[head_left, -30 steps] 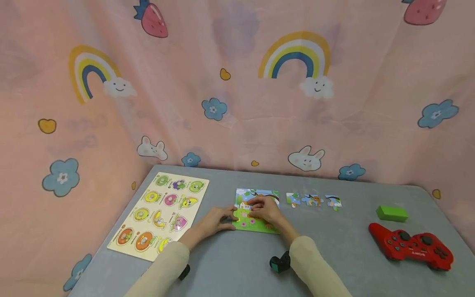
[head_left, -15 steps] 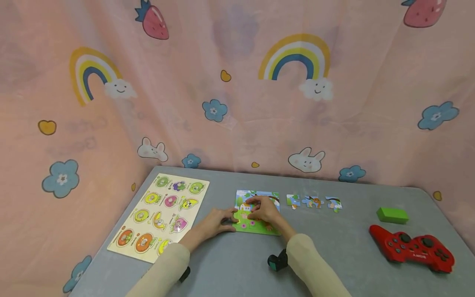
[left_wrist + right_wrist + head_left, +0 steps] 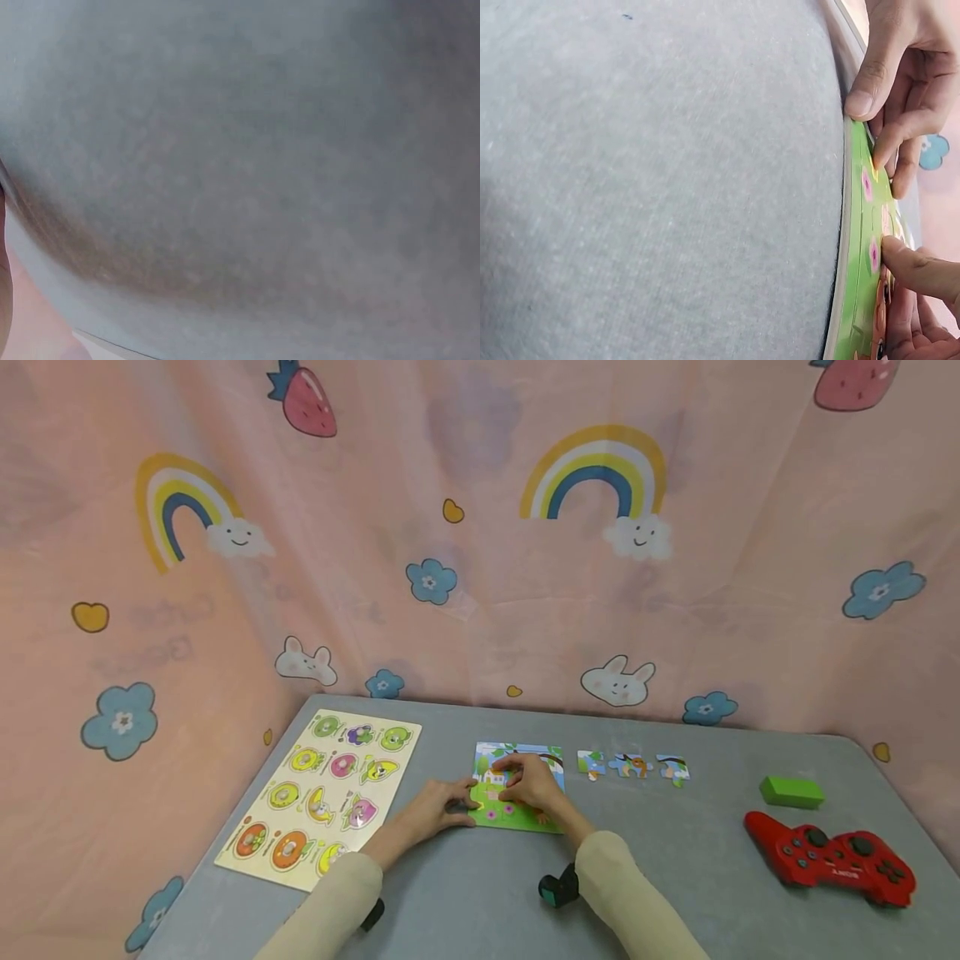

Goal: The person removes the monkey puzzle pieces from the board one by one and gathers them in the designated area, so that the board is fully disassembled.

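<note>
A small jigsaw puzzle [image 3: 517, 820] with a green meadow, a house and a blue sky lies on the grey table. My left hand [image 3: 438, 806] grips its left edge, thumb at the near corner and fingertips on the picture, as the right wrist view shows. Over the middle of the puzzle, my right hand [image 3: 534, 783] spans a puzzle piece with bent thumb and fingers, the thumb [image 3: 900, 251] down on the picture. The piece is mostly hidden under the hand. In a row right of the puzzle lie three loose pieces [image 3: 632, 766]. The left wrist view shows mainly blurred table.
A cream fruit board [image 3: 300, 810] lies at the left, partly under the left sleeve. To the right are a green block [image 3: 792, 792] and a red game controller [image 3: 831, 858]. Behind the table [image 3: 465, 902] hangs a pink patterned curtain [image 3: 480, 610].
The right hand and wrist have shifted very slightly left over the puzzle. The left hand, the puzzle and the loose pieces stay as they were.
</note>
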Demonstrator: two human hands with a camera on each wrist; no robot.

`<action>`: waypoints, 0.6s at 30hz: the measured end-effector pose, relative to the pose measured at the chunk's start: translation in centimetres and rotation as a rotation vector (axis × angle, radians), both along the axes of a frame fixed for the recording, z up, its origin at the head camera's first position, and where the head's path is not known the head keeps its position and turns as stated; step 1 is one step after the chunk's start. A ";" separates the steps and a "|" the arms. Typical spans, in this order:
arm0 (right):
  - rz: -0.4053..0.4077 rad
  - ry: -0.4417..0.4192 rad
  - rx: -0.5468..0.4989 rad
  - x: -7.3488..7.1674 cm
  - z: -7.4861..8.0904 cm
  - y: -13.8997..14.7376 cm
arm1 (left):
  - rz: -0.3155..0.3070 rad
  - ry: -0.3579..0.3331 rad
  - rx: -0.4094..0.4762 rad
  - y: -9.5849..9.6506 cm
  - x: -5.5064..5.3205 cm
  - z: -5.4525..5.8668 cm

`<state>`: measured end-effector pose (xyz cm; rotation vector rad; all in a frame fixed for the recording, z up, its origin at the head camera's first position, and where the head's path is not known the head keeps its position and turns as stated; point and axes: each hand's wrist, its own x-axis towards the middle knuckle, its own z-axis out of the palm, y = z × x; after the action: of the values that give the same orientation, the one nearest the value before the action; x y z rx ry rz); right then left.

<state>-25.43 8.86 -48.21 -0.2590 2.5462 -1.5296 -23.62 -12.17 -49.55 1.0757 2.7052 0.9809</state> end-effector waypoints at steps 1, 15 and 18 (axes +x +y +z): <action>-0.001 0.007 0.007 0.0 0.0 -0.1 | -0.002 0.007 0.005 0.0 0.0 0.0; -0.012 0.111 0.030 0.4 0.1 -0.2 | 0.009 -0.033 0.000 -0.1 0.1 0.2; 0.021 0.122 -0.019 0.6 -0.1 0.0 | 0.010 -0.036 -0.003 0.0 0.2 0.3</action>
<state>-24.87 8.89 -48.30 -0.3918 2.6127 -1.5773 -23.43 -12.22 -49.26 1.0349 2.6849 0.9869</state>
